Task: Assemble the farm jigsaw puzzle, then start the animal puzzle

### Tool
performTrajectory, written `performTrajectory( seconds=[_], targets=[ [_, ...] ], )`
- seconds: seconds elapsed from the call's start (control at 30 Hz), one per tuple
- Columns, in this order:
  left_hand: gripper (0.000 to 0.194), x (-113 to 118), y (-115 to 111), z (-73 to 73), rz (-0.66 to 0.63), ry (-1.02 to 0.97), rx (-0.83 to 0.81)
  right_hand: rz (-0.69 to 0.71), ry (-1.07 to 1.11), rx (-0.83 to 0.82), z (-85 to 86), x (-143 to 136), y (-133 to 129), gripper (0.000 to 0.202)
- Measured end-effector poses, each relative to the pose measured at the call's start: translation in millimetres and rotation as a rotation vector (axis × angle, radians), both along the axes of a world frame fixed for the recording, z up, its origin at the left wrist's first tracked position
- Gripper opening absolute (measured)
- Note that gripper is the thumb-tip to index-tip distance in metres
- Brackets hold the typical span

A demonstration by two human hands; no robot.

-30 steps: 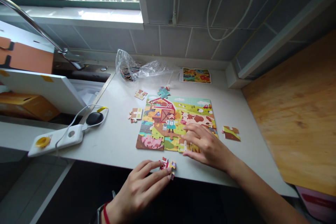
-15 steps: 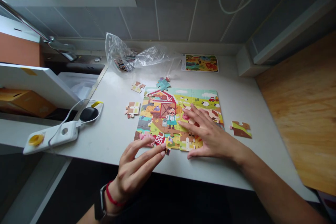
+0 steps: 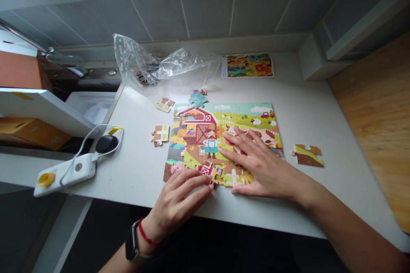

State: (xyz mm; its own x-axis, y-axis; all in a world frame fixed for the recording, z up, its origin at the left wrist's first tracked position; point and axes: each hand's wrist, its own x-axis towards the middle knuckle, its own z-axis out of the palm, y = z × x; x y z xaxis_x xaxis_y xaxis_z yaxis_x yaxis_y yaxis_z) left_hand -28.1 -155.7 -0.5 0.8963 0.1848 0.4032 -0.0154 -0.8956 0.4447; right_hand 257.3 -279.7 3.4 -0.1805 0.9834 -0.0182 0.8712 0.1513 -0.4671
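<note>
Farm puzzle (image 3: 205, 134), left hand (image 3: 180, 198) gripping red-and-white piece (image 3: 205, 169), right hand (image 3: 261, 166) spread across puzzle

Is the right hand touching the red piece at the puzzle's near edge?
No, the left hand touches the red piece; the right hand lies over the puzzle.

A watch (image 3: 130, 244) sits on the left wrist, its case dark and squared, with rounded corners. The strap (image 3: 142, 257) joining it looks greyish. Between the watch and the left hand (image 3: 182, 196) runs a bracelet (image 3: 145, 235) – a thin cord, bright red. The left forearm (image 3: 119, 261), on the other side of the watch, is bare – and so is the right forearm (image 3: 347, 224), well apart from the watch.
</note>
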Motion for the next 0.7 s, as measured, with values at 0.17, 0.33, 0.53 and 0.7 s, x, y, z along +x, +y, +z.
performTrajectory(
  seconds=[0.17,0.33,0.53,0.7],
  targets=[
    [0.052,5.5,2.2,-1.0,0.205,0.053,-0.020,0.004,0.000,0.058,-1.1,2.1,0.2,0.101],
    [0.069,10.5,3.6,0.5,0.229,0.131,-0.064,-0.041,0.035,0.158,-0.4,6.0,3.0,0.075],
    [0.052,9.2,1.5,-2.9,0.229,0.044,-0.085,-0.094,0.119,0.257,-1.0,11.4,6.1,0.046],
    [0.046,-2.0,11.0,9.9,0.181,-0.099,-0.017,-0.111,0.170,0.298,-1.1,14.6,8.1,0.041]
  ],
)
